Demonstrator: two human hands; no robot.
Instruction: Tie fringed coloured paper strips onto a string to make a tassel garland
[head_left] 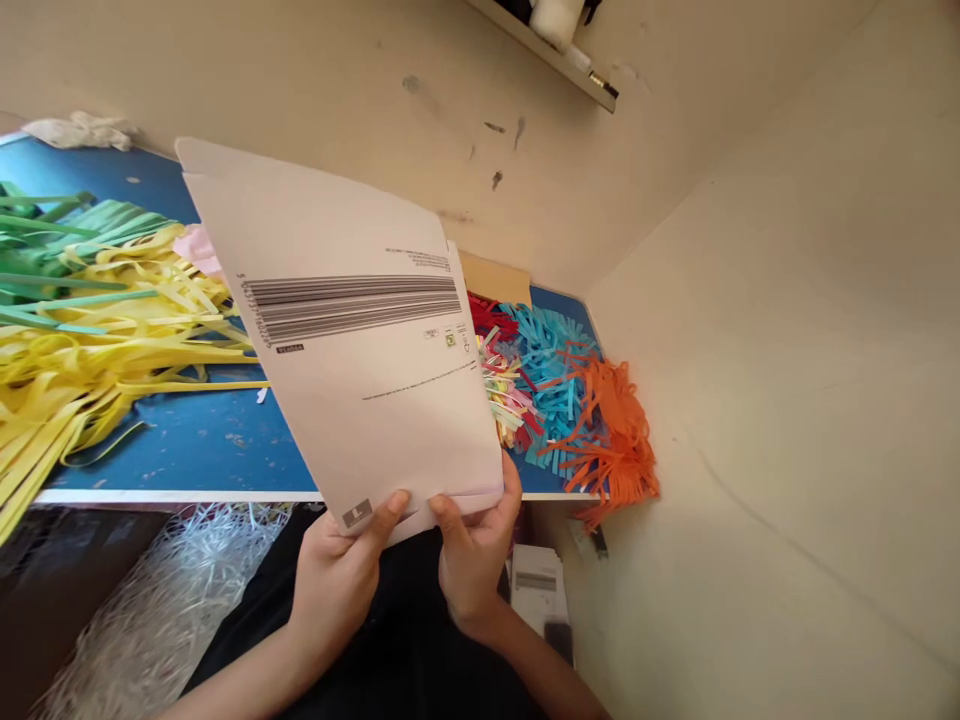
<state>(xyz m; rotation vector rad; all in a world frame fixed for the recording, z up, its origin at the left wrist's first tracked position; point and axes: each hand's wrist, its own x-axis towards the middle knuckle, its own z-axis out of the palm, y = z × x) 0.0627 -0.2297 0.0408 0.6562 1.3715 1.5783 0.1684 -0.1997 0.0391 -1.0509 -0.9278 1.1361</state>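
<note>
A large white card [360,420] with a printed barcode and small text is held up, tilted, over the front edge of the blue table. My left hand [341,570] grips its lower left edge, thumb on the printed face near a grey square marked L. My right hand [476,555] pinches the lower right corner, its thumb on the near edge and its fingers behind. Both thumbs are close together. The card hides part of the table behind it.
Yellow strips [97,370] and green strips [52,250] cover the left of the blue table [217,440]. Blue fringe [555,370] and orange fringe [615,435] lie at the right. Shredded clear material [180,600] is below left; a white package [538,590] is below right. A shelf [540,50] juts out above.
</note>
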